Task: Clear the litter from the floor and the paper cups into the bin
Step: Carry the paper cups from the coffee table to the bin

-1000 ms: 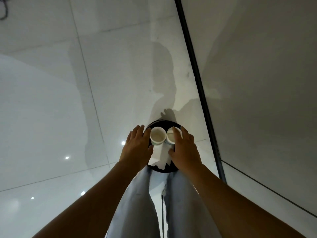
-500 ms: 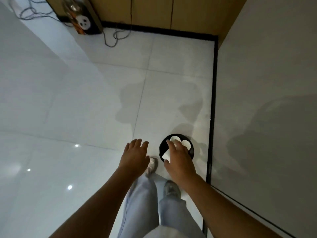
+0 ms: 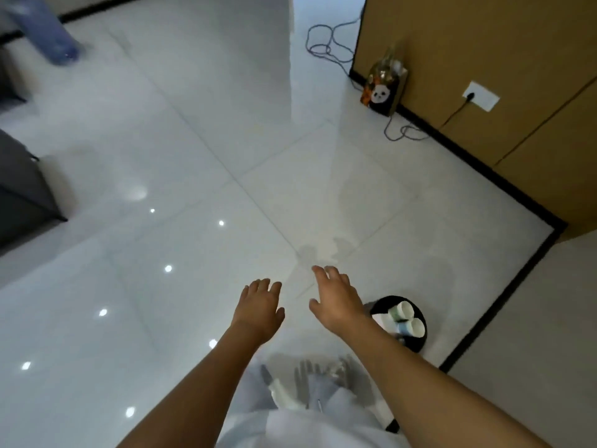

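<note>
Lying tipped in the bin [image 3: 420, 342], the paper cups [image 3: 407, 320] are found just beside the right hand [image 3: 339, 300]; both grips are spread, nothing held.

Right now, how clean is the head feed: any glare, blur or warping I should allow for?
Head view: bright ceiling-light spots glare off the glossy floor tiles; wide-angle bending curves the black skirting; motion blur smears the blue bottle top left and the trouser legs; the left hand, right hand, black bin and the paper cups inside it read fairly sharp.
</note>
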